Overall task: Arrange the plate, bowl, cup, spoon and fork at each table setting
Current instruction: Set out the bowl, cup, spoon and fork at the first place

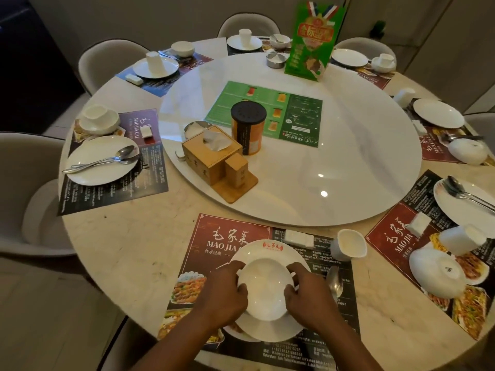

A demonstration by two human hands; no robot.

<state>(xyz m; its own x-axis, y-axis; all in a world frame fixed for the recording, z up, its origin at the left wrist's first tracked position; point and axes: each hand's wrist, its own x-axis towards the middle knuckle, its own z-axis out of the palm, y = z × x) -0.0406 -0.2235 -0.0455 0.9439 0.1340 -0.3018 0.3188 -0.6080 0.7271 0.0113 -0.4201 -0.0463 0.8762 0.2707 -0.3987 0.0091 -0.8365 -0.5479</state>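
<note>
Both hands on bowl (pixel 265 287): left hand (pixel 225 293) grips its left rim, right hand (pixel 308 293) its right rim, fingers curled over far edge, thumbs hooked on near edge. Bowl over middle of plate (pixel 249 254); cannot tell if resting on it or lifted. Spoon (pixel 334 281) just right of plate. Cup (pixel 348 246) tipped, right of plate and farther out. White wrapped packet (pixel 299 238) just beyond plate. Placemat (pixel 227 236) under plate.
</note>
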